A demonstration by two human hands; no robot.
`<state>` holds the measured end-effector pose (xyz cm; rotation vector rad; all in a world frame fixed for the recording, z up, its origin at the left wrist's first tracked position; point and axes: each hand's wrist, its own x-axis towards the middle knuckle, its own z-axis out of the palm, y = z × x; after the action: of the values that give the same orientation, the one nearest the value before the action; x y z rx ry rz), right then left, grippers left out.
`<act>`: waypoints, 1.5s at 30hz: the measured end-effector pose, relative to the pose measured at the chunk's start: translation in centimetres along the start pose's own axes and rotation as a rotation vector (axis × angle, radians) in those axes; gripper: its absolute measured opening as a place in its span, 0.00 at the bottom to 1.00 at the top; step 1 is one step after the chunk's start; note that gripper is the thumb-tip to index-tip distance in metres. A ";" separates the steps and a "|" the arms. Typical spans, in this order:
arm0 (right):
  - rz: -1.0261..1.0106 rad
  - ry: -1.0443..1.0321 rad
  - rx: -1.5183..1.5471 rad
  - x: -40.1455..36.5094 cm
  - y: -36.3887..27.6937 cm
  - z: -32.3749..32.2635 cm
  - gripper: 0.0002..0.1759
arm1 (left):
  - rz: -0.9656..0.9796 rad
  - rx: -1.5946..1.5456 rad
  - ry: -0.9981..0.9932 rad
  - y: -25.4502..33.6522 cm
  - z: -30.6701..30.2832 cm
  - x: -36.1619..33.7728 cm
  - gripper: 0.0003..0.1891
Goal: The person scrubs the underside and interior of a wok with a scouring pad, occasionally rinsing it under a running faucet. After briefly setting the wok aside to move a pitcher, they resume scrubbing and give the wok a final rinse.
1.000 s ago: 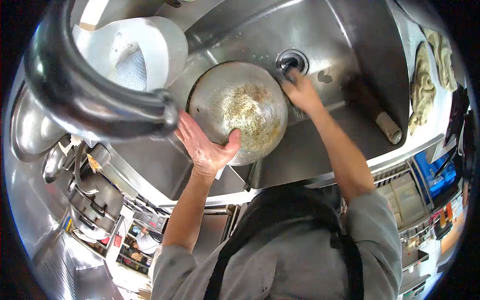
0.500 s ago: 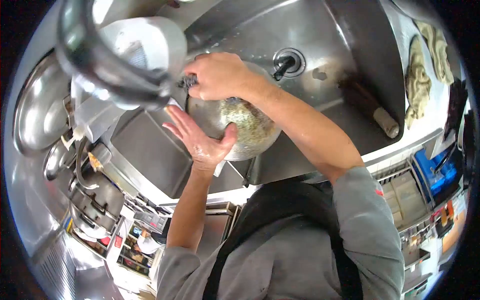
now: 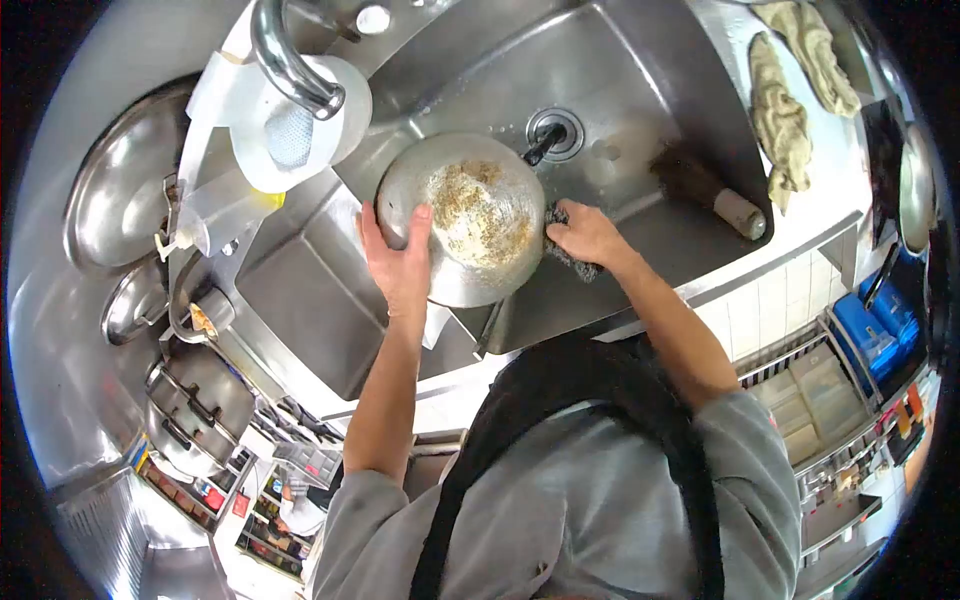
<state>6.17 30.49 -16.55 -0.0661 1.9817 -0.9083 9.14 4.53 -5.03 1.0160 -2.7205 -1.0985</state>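
Observation:
A round metal pan [image 3: 400, 170] with brown and yellowish stains across its middle rests tilted over the divider between two sink basins. My left hand [image 3: 398, 262] grips its left edge, thumb over the surface and fingers along the rim. In my right hand [image 3: 588, 238] is a dark, wiry steel wool scrubber [image 3: 575, 262], right at the pan's right edge. A short black handle-like piece [image 3: 545, 145] points from the pan's far edge toward the drain.
Over the left basin hang a curved faucet [image 3: 300, 75] and a white strainer-like container [image 3: 345, 100]. A brush [image 3: 738, 213] lies in the right basin. Damp cloths [image 3: 780, 120] lie on the right counter. Lids [image 3: 125, 190] and a large pot [image 3: 200, 400] stand at left.
My right hand has moved from the pan's far left side to its right edge, carrying the scrubber. My left hand has closed on the rim. The view has shifted, showing more of the pan.

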 end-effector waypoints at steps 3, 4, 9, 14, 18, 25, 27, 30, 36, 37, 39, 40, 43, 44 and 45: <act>0.005 0.124 0.122 -1.6 0.2 -1.0 0.34 | -0.176 -0.498 0.036 2.8 0.4 -1.8 0.38; 0.067 0.155 0.161 -1.8 0.7 -1.8 0.36 | -0.215 -0.738 0.082 3.8 0.6 -2.4 0.32; 0.101 0.351 0.307 -1.5 1.5 -4.8 0.40 | -0.392 -1.055 -0.166 8.4 2.1 -4.7 0.26; -0.211 0.413 0.592 -4.9 -4.2 -4.6 0.24 | -0.554 -1.027 -0.041 9.8 2.5 -2.7 0.25; -0.569 0.451 0.302 -7.1 -7.4 -3.8 0.23 | -0.557 -1.113 -0.137 5.8 2.3 0.3 0.23; -0.275 0.459 0.240 5.2 -1.9 -4.6 0.23 | -0.663 -1.053 0.016 5.2 1.2 2.9 0.23; -0.347 0.504 0.410 6.0 -2.9 -3.7 0.23 | -0.659 -1.029 -0.024 4.2 0.9 4.3 0.24; -0.075 0.354 0.541 6.0 -4.0 -3.9 0.24 | -0.633 -1.009 0.007 3.3 0.7 5.8 0.24; -0.121 0.393 0.542 9.5 -3.6 -3.5 0.27 | -0.499 -0.879 -0.098 3.5 -0.1 5.4 0.22; -0.078 0.348 0.558 9.7 -4.1 -3.7 0.29 | -0.506 -0.876 -0.091 3.2 0.1 5.4 0.22; -0.130 0.392 0.572 10.4 -4.3 -3.5 0.29 | -0.612 -1.140 -0.078 3.5 1.3 5.5 0.22; -0.142 0.403 0.559 10.4 -4.6 -4.0 0.30 | -0.612 -1.144 -0.079 4.2 1.6 5.5 0.22; -0.210 0.394 0.504 9.3 -7.1 -5.1 0.29 | -0.651 -1.155 -0.116 6.2 1.6 5.7 0.21; -0.275 0.381 0.466 8.6 -8.8 -5.6 0.28 | -0.664 -1.150 -0.057 6.5 1.9 6.4 0.21; -0.320 0.344 0.340 6.3 -11.8 -7.2 0.26 | -0.680 -1.144 -0.005 6.6 2.4 7.0 0.21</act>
<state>-6.47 23.65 -11.65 -0.0347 2.1330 -1.5405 -0.67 5.40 -4.02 1.5703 -1.1953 -2.2493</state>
